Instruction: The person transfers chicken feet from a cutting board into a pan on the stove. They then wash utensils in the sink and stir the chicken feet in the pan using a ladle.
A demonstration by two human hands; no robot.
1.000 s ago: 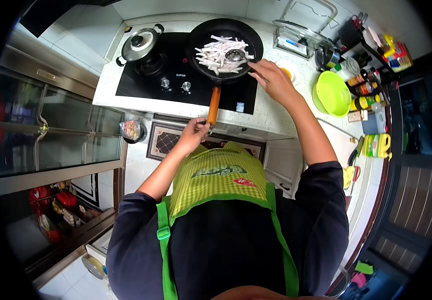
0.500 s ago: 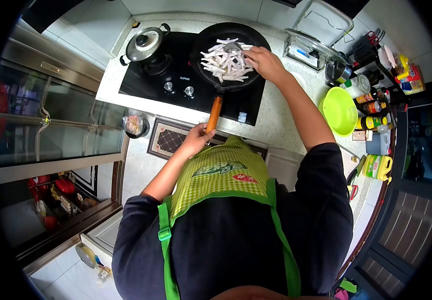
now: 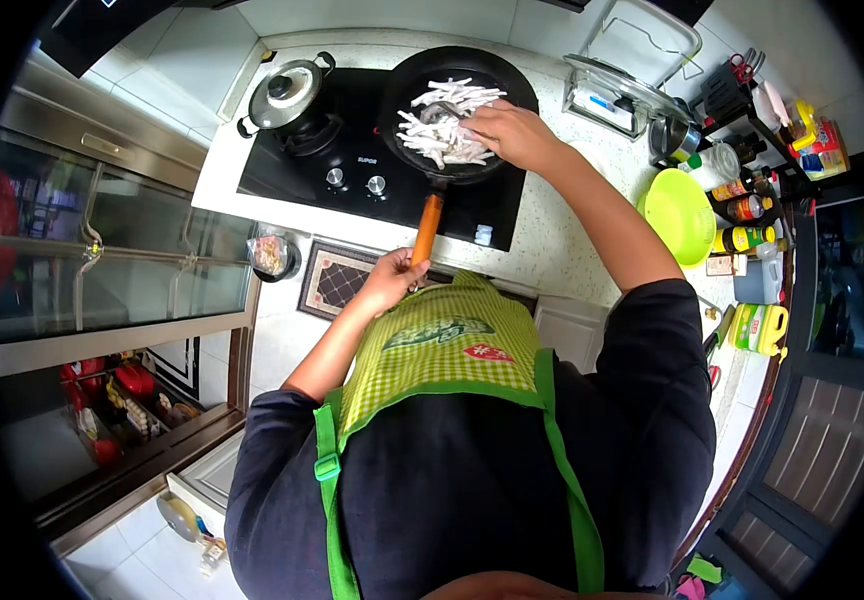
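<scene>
Ladle of grey metal [image 3: 440, 112], pinched in right hand [image 3: 514, 136], pointing left amid whitish food strips [image 3: 430, 141], upper centre of frame, above left hand [image 3: 390, 280] gripping orange pan handle [image 3: 428, 225].

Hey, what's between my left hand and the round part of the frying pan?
The orange handle, then a short dark neck joining it to the frying pan. Your left hand holds the handle's near end, as the head view shows.

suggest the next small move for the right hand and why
Probably push the spoon gently through the pale pieces and turn some over: the right hand has it among them, they lie piled in the pan, and the left hand holds the handle.
</scene>
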